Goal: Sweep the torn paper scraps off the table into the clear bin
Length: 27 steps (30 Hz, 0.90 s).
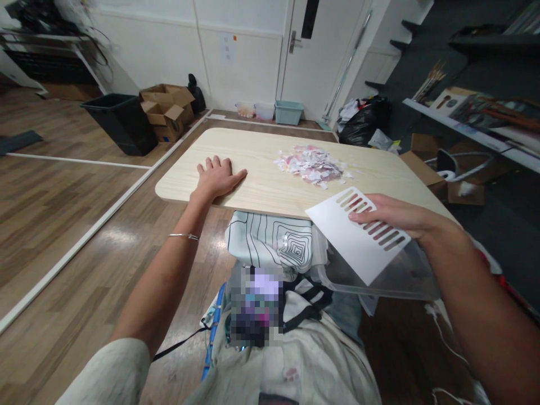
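Note:
My left hand [217,177] lies flat and open on the near left part of the light wooden table [261,185], fingers stretched out. My right hand [390,216] grips a white slotted plastic lid [352,236] together with a clear plastic container [379,278], held at the table's near right edge, below the tabletop. A pile of torn pink and white paper scraps [312,163] sits on the middle right of the table, between the two hands and farther away.
A black bin [120,121] and open cardboard boxes [166,109] stand on the wooden floor at the back left. A teal tub [289,111] sits by the door, a black rubbish bag [365,121] beyond the table. Shelves with brushes [430,81] line the right wall.

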### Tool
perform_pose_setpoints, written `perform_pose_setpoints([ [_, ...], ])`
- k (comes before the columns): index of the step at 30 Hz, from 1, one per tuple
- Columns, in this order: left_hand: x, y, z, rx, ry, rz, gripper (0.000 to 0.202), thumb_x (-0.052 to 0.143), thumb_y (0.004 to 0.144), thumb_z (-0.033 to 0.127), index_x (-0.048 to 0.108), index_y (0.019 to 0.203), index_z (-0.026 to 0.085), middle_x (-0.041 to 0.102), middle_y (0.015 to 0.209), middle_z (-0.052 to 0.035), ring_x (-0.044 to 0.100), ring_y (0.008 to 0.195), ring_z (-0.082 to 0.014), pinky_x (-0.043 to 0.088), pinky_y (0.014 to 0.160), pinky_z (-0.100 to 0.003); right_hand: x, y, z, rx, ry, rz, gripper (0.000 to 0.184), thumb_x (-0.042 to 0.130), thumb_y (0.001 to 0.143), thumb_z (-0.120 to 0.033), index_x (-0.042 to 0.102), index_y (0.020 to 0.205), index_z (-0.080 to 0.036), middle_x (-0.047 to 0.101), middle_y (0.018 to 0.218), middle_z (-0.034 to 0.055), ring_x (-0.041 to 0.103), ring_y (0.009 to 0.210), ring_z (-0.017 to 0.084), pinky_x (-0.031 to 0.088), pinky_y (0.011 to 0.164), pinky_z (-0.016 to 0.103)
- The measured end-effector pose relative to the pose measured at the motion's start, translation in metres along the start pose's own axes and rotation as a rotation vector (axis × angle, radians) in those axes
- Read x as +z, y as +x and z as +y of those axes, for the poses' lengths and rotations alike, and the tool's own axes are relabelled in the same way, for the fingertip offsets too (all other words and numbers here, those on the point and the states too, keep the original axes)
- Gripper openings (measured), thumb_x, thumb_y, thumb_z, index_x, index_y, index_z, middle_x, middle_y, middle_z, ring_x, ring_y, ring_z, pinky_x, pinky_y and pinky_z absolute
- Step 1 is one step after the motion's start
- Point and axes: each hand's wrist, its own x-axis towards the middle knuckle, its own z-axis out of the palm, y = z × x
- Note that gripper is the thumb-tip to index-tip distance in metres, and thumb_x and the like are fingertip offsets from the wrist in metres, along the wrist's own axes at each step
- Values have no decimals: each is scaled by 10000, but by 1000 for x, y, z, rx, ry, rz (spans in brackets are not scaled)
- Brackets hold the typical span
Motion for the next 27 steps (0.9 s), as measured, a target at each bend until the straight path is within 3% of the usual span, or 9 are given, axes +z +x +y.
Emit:
perform_pose_setpoints([
  [9,-4,-3,3,2,78,-31,968,278,1123,778,569,1793,142,455,1975,-325,354,1857,-582,318,1456,-827,1,7,4,-63,-55,8,584,1131,640,-509,758,1007,-250,813,851,2,757,732,212,613,654,302],
  [19,0,1,-1,0,39,-13,996,310,1099,823,585,1794,165,455,1983,-308,343,1863,-584,299,1467,-823,12,5,5,-75,-91,-69,546,1095,688,-542,800,1042,-248,840,883,-2,779,747,215,597,653,287],
  [27,-2,-1,0,2,46,-29,982,297,1101,803,563,1809,178,463,1979,-300,336,1868,-580,306,1460,-830,3,4,3,-67,-29,-10,613,1135,650,-541,805,1069,-239,870,904,30,811,749,240,638,642,313],
])
